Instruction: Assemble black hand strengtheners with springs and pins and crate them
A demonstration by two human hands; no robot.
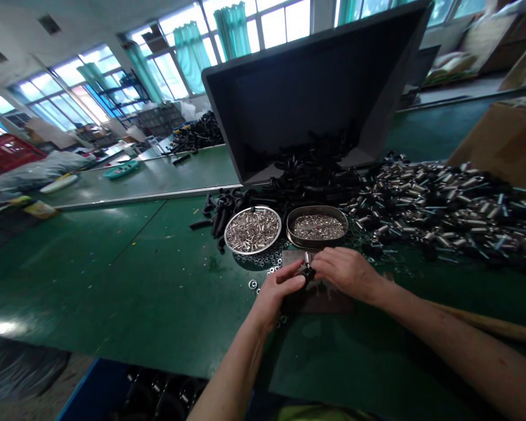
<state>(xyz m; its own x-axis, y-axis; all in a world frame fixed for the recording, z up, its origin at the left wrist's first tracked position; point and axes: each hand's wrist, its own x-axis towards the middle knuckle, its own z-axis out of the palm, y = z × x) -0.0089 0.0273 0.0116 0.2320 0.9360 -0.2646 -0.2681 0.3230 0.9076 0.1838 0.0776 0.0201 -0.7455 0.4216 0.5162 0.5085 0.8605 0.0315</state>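
My left hand (281,289) pinches a small black part (307,273) with a threaded silver piece (307,259) standing up from it. My right hand (344,270) has its fingers closed at the right side of the same part; whether they hold anything else is hidden. Both hands are above a dark metal plate (328,298) on the green table. Just behind them are a round silver dish (229,242) of small metal pins and an oval tin (318,239) of tiny metal pieces.
Loose rings and nuts (253,285) lie around the dish. A large dark bin (298,105) tilts over black parts behind. Metal-and-black parts (451,204) are heaped right, near a wooden handle (486,322) and a cardboard box (499,146).
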